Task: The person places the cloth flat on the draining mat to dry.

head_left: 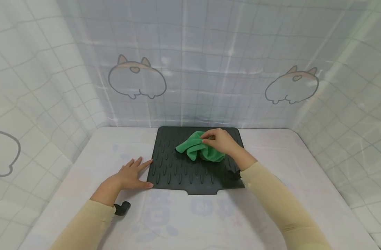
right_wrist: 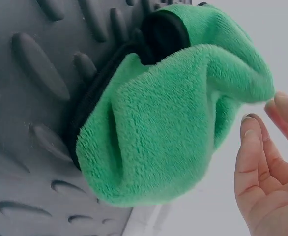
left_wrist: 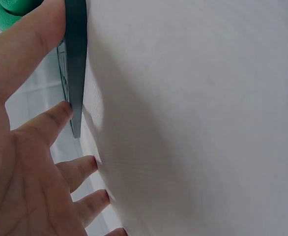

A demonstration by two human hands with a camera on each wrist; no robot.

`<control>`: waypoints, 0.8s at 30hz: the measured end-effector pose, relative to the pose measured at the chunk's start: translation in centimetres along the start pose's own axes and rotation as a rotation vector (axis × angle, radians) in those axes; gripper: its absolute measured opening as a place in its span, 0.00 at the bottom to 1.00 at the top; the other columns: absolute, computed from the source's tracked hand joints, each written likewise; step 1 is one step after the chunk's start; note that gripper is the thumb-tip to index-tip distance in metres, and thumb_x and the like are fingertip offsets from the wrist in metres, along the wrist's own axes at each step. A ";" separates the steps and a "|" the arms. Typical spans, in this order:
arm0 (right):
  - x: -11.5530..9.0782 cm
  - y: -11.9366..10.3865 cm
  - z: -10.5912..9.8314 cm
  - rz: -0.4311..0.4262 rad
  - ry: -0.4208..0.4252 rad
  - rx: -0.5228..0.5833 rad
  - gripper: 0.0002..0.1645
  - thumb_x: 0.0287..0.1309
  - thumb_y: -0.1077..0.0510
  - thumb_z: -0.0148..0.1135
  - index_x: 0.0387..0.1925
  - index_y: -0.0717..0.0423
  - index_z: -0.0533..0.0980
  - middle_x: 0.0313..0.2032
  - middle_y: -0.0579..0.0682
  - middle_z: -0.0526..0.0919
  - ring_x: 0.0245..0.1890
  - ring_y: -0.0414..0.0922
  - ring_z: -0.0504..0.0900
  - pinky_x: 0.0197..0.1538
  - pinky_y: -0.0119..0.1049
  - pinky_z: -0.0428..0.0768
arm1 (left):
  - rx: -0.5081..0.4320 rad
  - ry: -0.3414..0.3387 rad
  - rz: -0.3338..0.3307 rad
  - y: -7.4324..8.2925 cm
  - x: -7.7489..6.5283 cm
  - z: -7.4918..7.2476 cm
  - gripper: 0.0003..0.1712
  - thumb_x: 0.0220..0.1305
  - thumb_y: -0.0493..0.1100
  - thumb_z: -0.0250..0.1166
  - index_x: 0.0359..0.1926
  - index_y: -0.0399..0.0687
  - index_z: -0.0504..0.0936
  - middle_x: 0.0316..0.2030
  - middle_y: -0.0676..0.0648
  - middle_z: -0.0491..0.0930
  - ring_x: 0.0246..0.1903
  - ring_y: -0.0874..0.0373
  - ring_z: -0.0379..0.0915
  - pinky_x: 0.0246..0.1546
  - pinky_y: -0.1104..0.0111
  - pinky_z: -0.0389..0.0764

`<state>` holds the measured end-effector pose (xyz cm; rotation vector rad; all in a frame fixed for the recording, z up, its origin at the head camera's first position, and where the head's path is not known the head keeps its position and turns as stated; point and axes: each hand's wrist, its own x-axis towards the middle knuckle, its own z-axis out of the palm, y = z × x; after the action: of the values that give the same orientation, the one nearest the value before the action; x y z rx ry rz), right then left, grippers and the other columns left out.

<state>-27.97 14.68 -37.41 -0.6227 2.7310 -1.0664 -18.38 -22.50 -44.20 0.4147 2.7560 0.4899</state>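
A crumpled green microfibre cloth (head_left: pixel 196 147) with black edging lies heaped on a dark ribbed rubber mat (head_left: pixel 178 173). In the right wrist view the plush cloth (right_wrist: pixel 158 123) has a raised fold near the fingertips. My right hand (head_left: pixel 220 140) is at this fold; one fingertip seems to touch it, and a gap shows between thumb and fingers. My left hand (head_left: pixel 131 177) is spread at the mat's left edge, thumb and index finger touching it. In the left wrist view the left hand (left_wrist: pixel 31 162) has its other fingers on the white surface beside the mat (left_wrist: pixel 76 64).
The mat lies on a white patterned tabletop (head_left: pixel 159 225). White tiled-pattern sheeting (head_left: pixel 209 62) with cartoon outlines stands behind it, and similar sheeting rises at left and right. A small dark device (head_left: pixel 122 208) is by the left wrist.
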 end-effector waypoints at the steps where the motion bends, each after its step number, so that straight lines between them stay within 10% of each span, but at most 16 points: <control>1: -0.2 0.0 -0.2 0.001 0.004 0.010 0.15 0.68 0.51 0.64 0.53 0.48 0.84 0.50 0.48 0.84 0.44 0.45 0.83 0.44 0.42 0.82 | 0.002 0.000 0.001 0.0 0.0 0.0 0.60 0.52 0.69 0.72 0.77 0.48 0.57 0.74 0.24 0.47 0.70 0.20 0.40 0.63 0.26 0.46; 24: -3.6 2.3 -3.2 -0.010 0.150 0.076 0.16 0.69 0.50 0.62 0.53 0.51 0.83 0.53 0.50 0.84 0.50 0.48 0.83 0.53 0.48 0.80 | -0.010 -0.010 -0.029 0.7 0.4 -0.5 0.57 0.53 0.66 0.74 0.76 0.46 0.61 0.73 0.23 0.48 0.70 0.20 0.42 0.60 0.27 0.56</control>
<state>-26.40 19.71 -36.70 -0.5668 2.7984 -1.2611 -18.73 -21.87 -43.60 0.3736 2.7444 0.4931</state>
